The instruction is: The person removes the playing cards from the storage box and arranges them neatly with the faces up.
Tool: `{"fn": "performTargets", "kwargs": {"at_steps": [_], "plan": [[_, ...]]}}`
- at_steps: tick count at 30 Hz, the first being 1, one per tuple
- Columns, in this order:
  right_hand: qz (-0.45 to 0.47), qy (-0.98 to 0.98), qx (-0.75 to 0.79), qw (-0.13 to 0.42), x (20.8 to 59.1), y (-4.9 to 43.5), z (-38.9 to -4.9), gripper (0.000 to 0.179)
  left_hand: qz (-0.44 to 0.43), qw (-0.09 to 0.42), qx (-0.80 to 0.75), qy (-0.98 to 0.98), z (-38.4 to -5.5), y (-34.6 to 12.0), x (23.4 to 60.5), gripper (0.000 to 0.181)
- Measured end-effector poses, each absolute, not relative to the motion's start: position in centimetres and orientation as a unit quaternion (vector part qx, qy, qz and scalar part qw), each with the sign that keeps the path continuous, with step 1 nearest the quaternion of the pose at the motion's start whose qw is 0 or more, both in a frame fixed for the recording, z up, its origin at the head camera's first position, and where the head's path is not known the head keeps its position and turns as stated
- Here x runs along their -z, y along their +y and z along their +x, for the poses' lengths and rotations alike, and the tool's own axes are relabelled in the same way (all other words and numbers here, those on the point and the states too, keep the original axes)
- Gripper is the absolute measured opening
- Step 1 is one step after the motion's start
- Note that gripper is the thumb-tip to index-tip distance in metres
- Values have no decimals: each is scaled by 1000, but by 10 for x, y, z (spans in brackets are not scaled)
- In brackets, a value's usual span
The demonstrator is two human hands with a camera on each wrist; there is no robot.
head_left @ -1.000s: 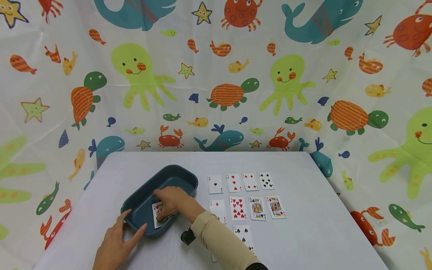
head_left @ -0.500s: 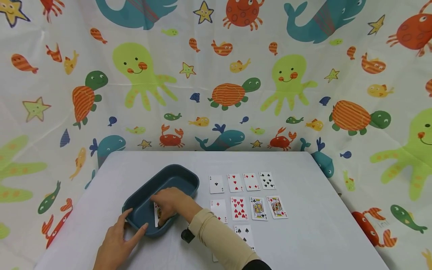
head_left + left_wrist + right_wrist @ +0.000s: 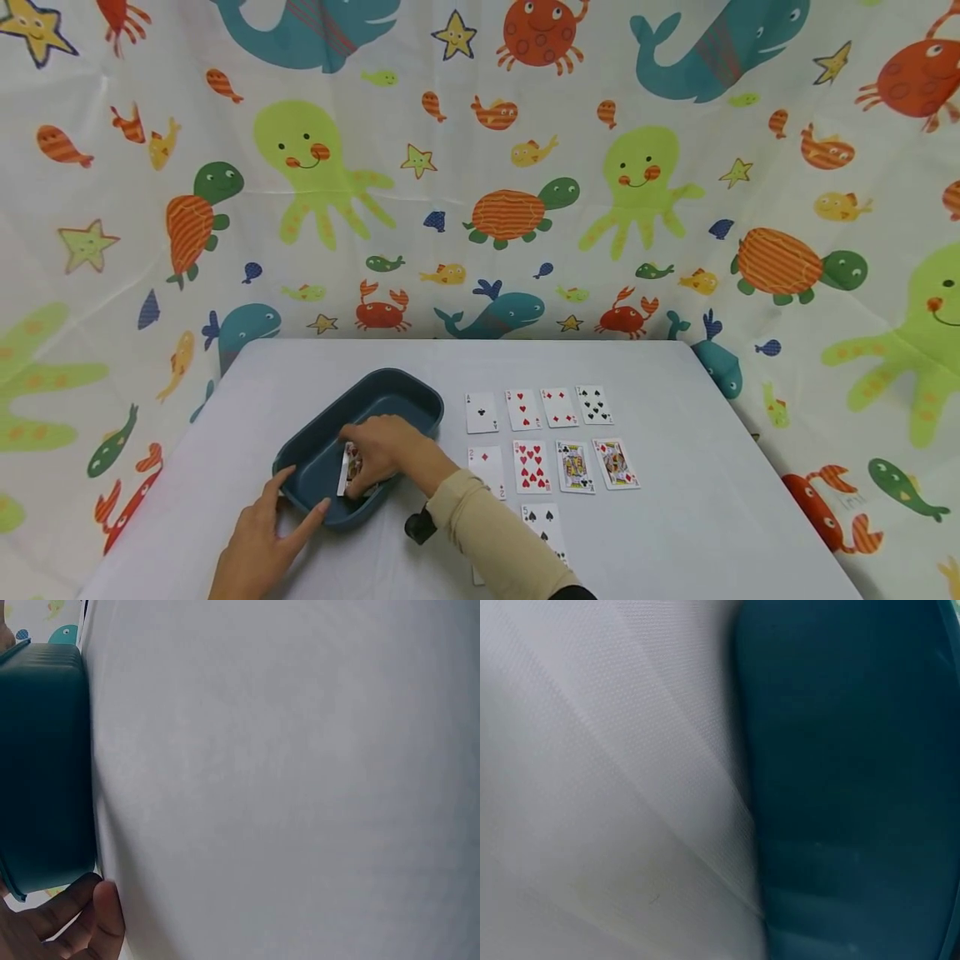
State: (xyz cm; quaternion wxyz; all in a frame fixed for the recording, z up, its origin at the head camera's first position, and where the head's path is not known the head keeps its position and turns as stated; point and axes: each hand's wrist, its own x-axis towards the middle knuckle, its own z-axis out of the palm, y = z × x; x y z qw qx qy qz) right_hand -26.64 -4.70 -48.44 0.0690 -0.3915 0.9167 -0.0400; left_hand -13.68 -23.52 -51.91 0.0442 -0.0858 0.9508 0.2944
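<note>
A dark teal oblong tub stands on the left of the table. At its near end my left hand grips it, thumb and forefinger spread across the rim. The left wrist view shows fingers bent at the base of the tub's wall. Inside the tub, my right hand reaches down and pinches at a face playing card, covering most of it. How many cards lie under those fingers, I cannot tell. In the right wrist view, the tub's outer wall fills the right side.
Face-up cards lie in rows right of the tub: ace of clubs, ten of hearts, king of clubs, five of spades and several others. The right sleeve partly covers the nearest ones. A patterned curtain hangs behind the white table.
In the tub, the visible strip of card narrows, then widens a little as the right fingers shift over it. My left hand keeps its place on the rim.
</note>
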Motion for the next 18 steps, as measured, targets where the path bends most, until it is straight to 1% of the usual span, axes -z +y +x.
{"fn": "performTargets", "kwargs": {"at_steps": [6, 14, 18], "plan": [[-376, 914, 137, 64, 483, -37, -267, 75, -88, 48, -289, 952, -138, -235, 520, 109], [-361, 884, 293, 58, 477, -19, -264, 68, -91, 48, -282, 954, -138, -235, 519, 109], [-372, 858, 352, 37, 476, -11, -261, 64, -87, 40, -285, 954, -136, -235, 519, 106]]}}
